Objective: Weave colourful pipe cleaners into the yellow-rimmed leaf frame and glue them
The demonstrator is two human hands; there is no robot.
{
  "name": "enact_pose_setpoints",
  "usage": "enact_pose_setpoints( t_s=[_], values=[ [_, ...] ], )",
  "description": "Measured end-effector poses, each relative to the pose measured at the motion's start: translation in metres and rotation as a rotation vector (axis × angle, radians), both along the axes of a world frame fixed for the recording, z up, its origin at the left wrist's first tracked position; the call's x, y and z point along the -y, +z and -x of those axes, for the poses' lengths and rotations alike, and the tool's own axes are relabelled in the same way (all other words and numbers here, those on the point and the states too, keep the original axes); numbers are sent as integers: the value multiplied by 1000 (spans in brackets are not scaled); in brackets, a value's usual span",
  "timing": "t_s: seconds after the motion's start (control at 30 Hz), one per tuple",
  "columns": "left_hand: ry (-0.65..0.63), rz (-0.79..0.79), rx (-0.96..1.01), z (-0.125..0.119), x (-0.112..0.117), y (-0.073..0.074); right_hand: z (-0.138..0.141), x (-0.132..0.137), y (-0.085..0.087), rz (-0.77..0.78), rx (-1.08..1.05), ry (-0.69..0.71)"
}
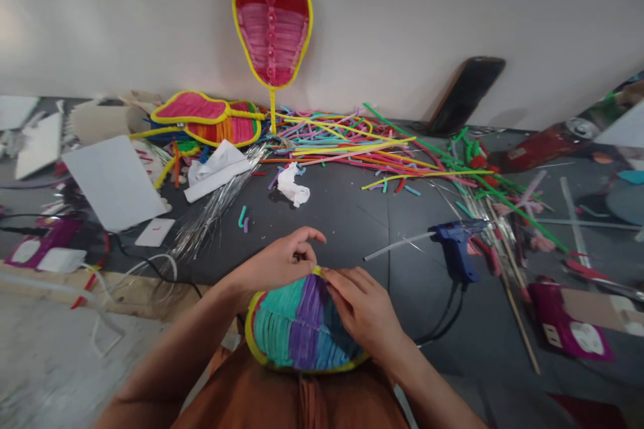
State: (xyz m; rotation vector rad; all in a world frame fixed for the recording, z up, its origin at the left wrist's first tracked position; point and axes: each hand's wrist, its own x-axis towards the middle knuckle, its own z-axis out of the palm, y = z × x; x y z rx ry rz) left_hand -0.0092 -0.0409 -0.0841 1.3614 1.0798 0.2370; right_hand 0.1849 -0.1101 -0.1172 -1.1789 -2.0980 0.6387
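A panel of fuzzy pipe cleaners (314, 322) in teal, purple and dark blue bands, rimmed in yellow, lies against my lap at the table's front edge. My right hand (365, 301) is closed on its upper right side, the fingertips pinching near the yellow tip (317, 271) at the top. Beside that tip is my left hand (286, 258), its index finger raised and curved, the other fingers loosely bent and apart. Its thumb is mostly hidden, and whether it touches the rim is unclear.
A pink-and-red panel (289, 33) leans on the wall. Loose pipe cleaners (352, 147) are heaped behind. To the right lie a blue glue gun (455, 248) with a glue stick, a wooden stick (516, 308), a phone (465, 95) and a can (548, 144). White card (115, 181) lies left.
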Motion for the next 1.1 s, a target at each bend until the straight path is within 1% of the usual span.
enact_pose_setpoints(
  t_s=[0.1, 0.2, 0.33, 0.47, 0.53, 0.8, 0.93, 1.1],
  values=[
    [34, 47, 28, -2, 0, 0, 1, -1, 1, -17, -3, 2],
    [35, 59, 33, -2, -1, -1, 1, -1, 0, -20, 3, -3],
    [-1, 51, 28, -1, -2, -1, -1, 0, -3, -15, 7, -5],
    [-50, 12, 5, 1, -3, 1, -1, 0, -5, 0, 9, -7],
    [-55, 18, 2, 1, -5, 3, -1, -1, -6, -5, 1, -7],
    [28, 64, 22, -1, -4, 2, -2, -2, -6, 0, 10, 1],
    [32, 94, 44, -1, -3, 2, -3, -1, -5, -21, 4, -6],
    [37, 65, 29, -2, -4, 2, -2, -2, -4, -34, 10, -3]
  ],
)
